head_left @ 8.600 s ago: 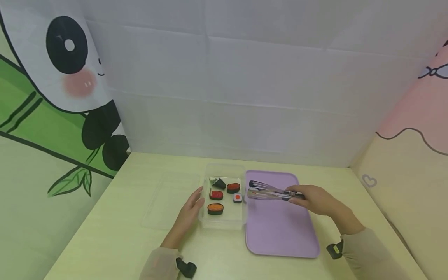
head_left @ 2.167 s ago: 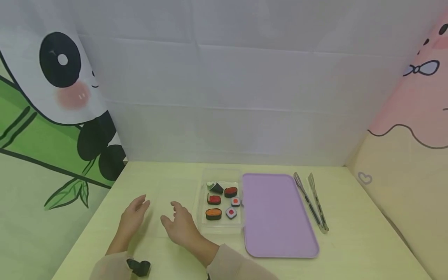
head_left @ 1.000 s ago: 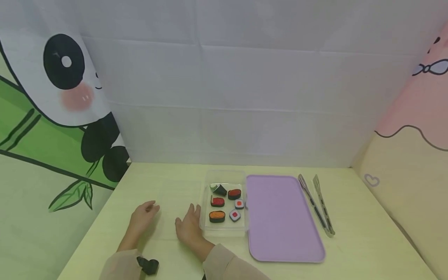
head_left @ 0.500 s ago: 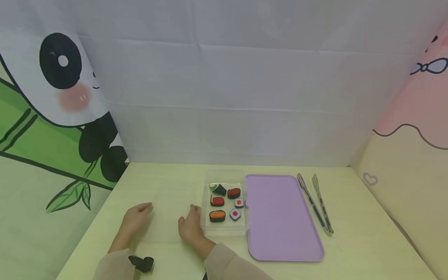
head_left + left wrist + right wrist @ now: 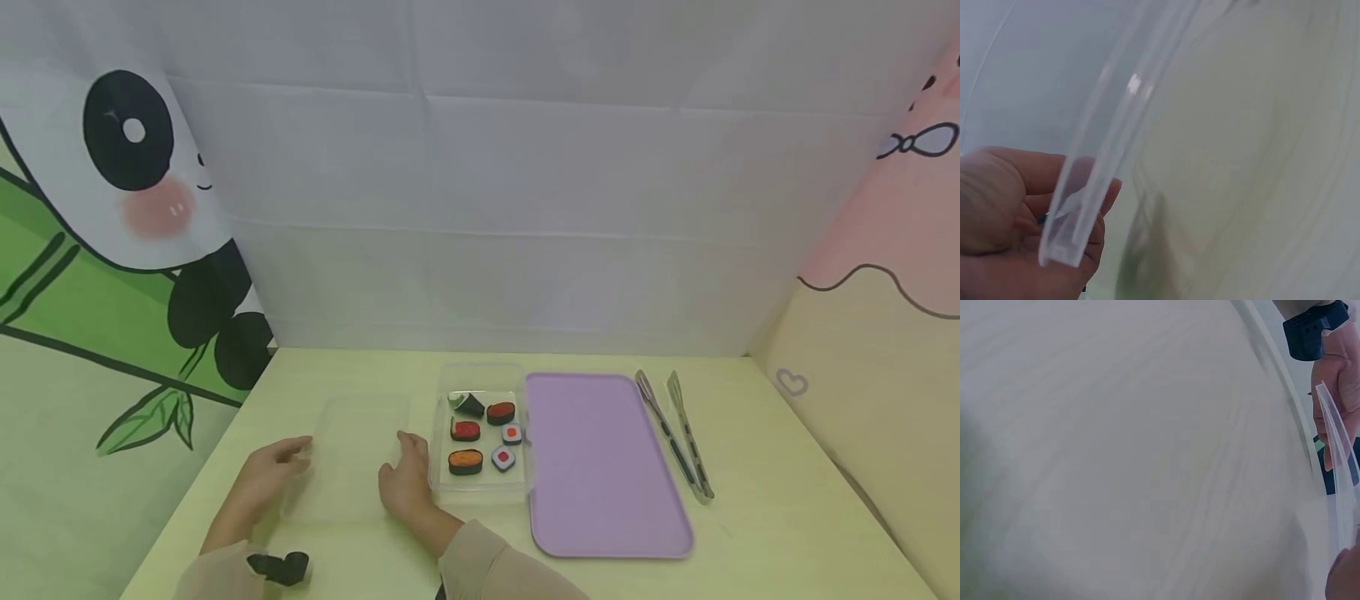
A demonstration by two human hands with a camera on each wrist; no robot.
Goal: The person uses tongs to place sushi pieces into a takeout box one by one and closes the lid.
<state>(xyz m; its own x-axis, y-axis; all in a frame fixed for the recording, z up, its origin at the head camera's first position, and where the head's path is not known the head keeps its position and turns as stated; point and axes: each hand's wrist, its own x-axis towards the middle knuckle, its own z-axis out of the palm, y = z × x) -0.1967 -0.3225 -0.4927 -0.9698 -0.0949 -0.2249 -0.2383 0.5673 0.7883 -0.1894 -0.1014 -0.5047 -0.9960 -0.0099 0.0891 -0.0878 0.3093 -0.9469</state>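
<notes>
A clear plastic lid (image 5: 348, 462) is between my hands in the head view, raised off the table. My left hand (image 5: 264, 477) grips its left edge; in the left wrist view the fingers (image 5: 1041, 165) curl round the rim. My right hand (image 5: 408, 483) holds the opposite edge, and only a bit of it shows at the corner of the right wrist view. Right of that hand stands a clear box (image 5: 480, 492). Inside lie several sushi pieces, among them an orange-topped one (image 5: 466, 461), a square roll (image 5: 503, 457) and a dark cone-shaped piece (image 5: 469, 405).
A purple tray (image 5: 607, 475) lies right of the box, touching or nearly touching it. Metal tongs (image 5: 686, 454) rest spread on the table beside the tray. A white cloth wall (image 5: 480, 208) closes off the back of the table.
The right hand has put the tongs down right of the tray. A second square roll is in the box. Both hands have moved to the lid, which has come up and shifted left.
</notes>
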